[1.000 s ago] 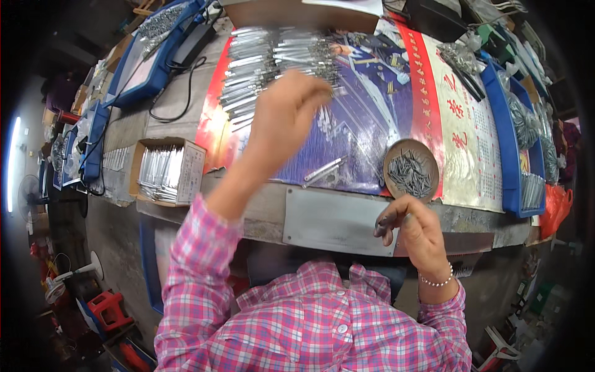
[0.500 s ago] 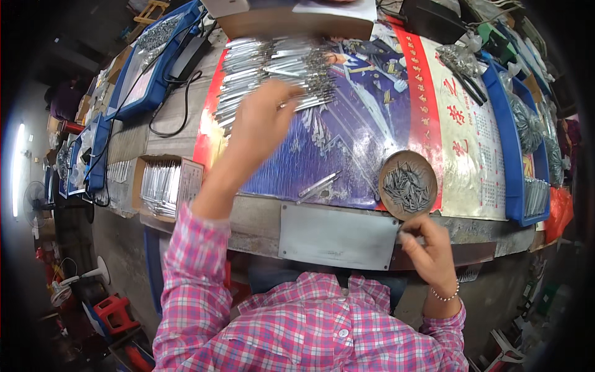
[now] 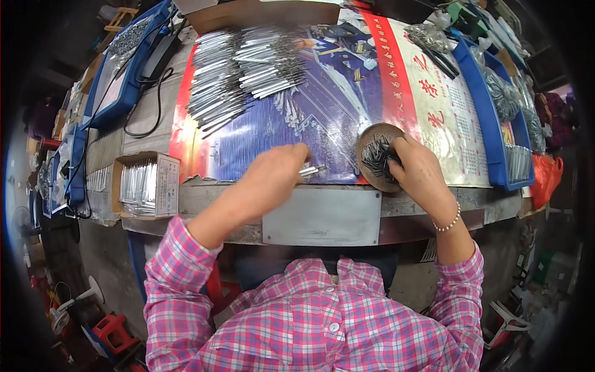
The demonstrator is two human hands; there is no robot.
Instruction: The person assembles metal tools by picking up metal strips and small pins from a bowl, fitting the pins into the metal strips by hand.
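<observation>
My left hand (image 3: 276, 175) is over the near part of the table with its fingers curled in. It closes at the left ends of a few short silver metal rods (image 3: 315, 170), whose right ends stick out beyond it. My right hand (image 3: 418, 167) reaches into a round brown bowl (image 3: 367, 137) of small dark metal pins (image 3: 374, 156). Its thumb and fingers are pinched together on some pins, and the fingertips are partly hidden among them. Farther off, silver rods with dark tips (image 3: 217, 80) lie side by side in two groups.
An open carton of silver rods (image 3: 176, 186) stands at the left front. Blue trays (image 3: 127, 93) with parts flank the table, with a black cable beside the left one. A cardboard box (image 3: 260, 17) sits at the back. A grey metal plate (image 3: 321, 218) is on the front edge.
My left hand has come back from the far rod groups to the near loose rods. My right hand has moved from the table's front edge up into the bowl. The view has shifted slightly.
</observation>
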